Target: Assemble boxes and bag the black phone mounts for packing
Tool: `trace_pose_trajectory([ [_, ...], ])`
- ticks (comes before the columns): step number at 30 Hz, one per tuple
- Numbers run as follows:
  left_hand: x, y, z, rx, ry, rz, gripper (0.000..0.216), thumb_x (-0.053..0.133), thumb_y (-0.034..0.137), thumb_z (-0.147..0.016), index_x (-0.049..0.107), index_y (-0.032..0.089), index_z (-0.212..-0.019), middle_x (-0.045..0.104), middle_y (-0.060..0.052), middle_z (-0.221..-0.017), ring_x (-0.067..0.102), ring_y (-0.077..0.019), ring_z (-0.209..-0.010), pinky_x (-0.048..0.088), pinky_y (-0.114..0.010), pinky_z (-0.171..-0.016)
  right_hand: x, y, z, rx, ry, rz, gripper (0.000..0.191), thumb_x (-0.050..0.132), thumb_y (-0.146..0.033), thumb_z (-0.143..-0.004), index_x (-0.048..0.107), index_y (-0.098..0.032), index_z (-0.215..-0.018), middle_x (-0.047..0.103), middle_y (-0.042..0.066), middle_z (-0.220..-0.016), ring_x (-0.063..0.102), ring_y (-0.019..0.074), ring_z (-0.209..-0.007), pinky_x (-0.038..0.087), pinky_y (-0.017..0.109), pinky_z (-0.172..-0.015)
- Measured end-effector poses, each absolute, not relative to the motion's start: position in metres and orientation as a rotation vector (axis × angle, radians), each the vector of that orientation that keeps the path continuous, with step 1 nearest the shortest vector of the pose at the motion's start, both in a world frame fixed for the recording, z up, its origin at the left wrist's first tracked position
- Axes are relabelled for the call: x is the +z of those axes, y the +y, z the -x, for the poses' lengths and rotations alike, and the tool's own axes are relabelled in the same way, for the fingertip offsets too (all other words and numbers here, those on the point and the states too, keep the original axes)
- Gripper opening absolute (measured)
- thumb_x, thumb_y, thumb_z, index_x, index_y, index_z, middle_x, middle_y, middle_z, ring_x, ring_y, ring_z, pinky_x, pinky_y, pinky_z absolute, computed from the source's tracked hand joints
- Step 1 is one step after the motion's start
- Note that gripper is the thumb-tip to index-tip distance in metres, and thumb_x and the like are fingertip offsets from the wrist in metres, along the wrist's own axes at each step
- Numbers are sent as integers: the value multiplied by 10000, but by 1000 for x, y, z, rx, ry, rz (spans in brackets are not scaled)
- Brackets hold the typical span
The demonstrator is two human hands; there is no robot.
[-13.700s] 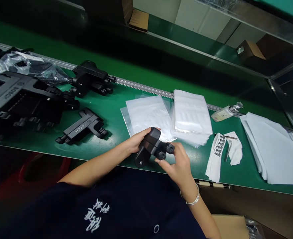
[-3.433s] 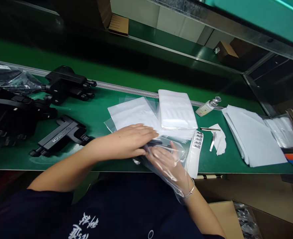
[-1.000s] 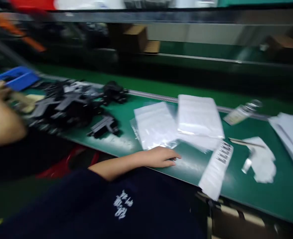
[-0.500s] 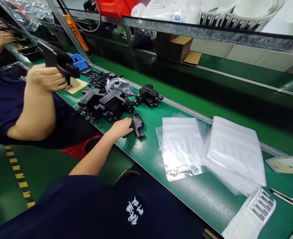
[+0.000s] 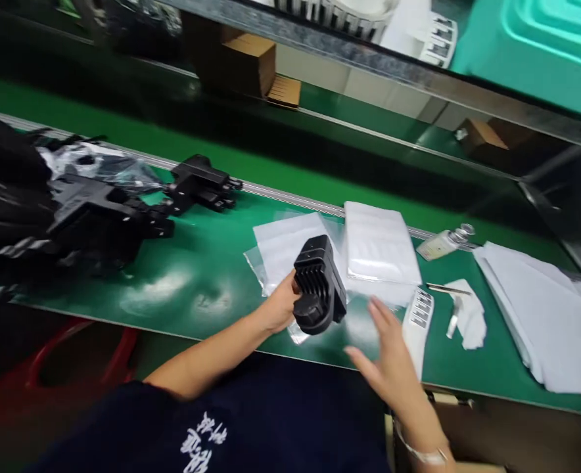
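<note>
My left hand (image 5: 279, 307) grips a black plastic part (image 5: 319, 286) with ribbed slots, held upright above the near edge of the green bench (image 5: 196, 289). My right hand (image 5: 389, 358) hovers just right of the part, fingers spread and slightly blurred, holding nothing. Behind the part lie loose clear plastic bags (image 5: 283, 246) and a neat stack of bags (image 5: 380, 243). A strip of barcode labels (image 5: 417, 318) lies next to my right hand.
A pile of black plastic parts (image 5: 73, 217) fills the left of the bench, one separate part (image 5: 199, 184) behind it. To the right are a small bottle (image 5: 443, 242), tweezers on a white cloth (image 5: 461, 312) and stacked white sheets (image 5: 541, 315). Cardboard boxes (image 5: 241, 62) sit on the rear shelf.
My left hand has taken the black part from the pile at the left and brought it to the bags. My right hand has come into view beside it. The view swung back right.
</note>
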State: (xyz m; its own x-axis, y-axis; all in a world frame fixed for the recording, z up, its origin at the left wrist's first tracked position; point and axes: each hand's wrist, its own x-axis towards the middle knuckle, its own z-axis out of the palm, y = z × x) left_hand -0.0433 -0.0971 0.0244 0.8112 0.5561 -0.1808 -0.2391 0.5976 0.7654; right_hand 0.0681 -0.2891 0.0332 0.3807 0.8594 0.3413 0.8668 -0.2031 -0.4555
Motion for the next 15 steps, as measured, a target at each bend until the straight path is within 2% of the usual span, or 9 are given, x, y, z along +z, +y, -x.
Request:
trace_pose_trajectory([
  [2,27,-110,40,351,325,-784,484,872,235,-521,664,185,-955,699,-20,-870,644,-202,-838,486,-313,-796,31,-284,-63,36,-1476,2065,796,593,-426,-886,158,-253,-1530,473,155,-1419,532,300,-1242,540,454,-930],
  [4,25,-105,43,231,224,-729,417,850,230,-543,682,165,-920,702,-38,-844,647,-196,-776,496,-296,-743,30,-279,-64,91,-1481,2069,852,590,-405,-888,72,-248,-1546,528,159,-1359,598,291,-1150,578,414,-833],
  [6,19,-91,47,129,173,-674,379,821,320,-587,694,141,-896,694,-55,-809,631,-182,-697,493,-277,-655,32,-277,-67,63,-1528,2082,808,593,-367,-891,124,-265,-1542,577,143,-1285,622,281,-1089,581,394,-792],
  [8,10,-76,50,94,212,-698,424,787,440,-644,695,135,-923,688,-60,-798,613,-170,-667,476,-258,-598,37,-280,-70,-33,-1638,2098,691,580,-292,-904,253,-295,-1513,603,124,-1232,622,270,-1049,570,393,-795],
  [11,1,-67,51,120,340,-894,468,782,502,-676,673,142,-956,686,-50,-812,609,-170,-708,471,-255,-630,44,-284,-73,-101,-1781,2091,546,518,-167,-924,419,-344,-1430,613,94,-1234,614,241,-997,545,395,-818],
  [13,-2,-68,51,160,387,-1020,481,793,500,-668,657,140,-958,678,-47,-831,604,-179,-743,469,-265,-672,45,-286,-76,2,-1732,2032,497,553,-224,-920,467,-352,-1392,590,83,-1284,587,250,-1076,521,423,-890],
  [15,-4,-71,53,248,419,-1112,496,781,511,-676,646,148,-985,660,-38,-857,592,-181,-771,459,-263,-687,40,-287,-80,196,-1464,1957,532,607,-419,-888,466,-317,-1391,570,98,-1300,564,269,-1143,512,438,-921],
])
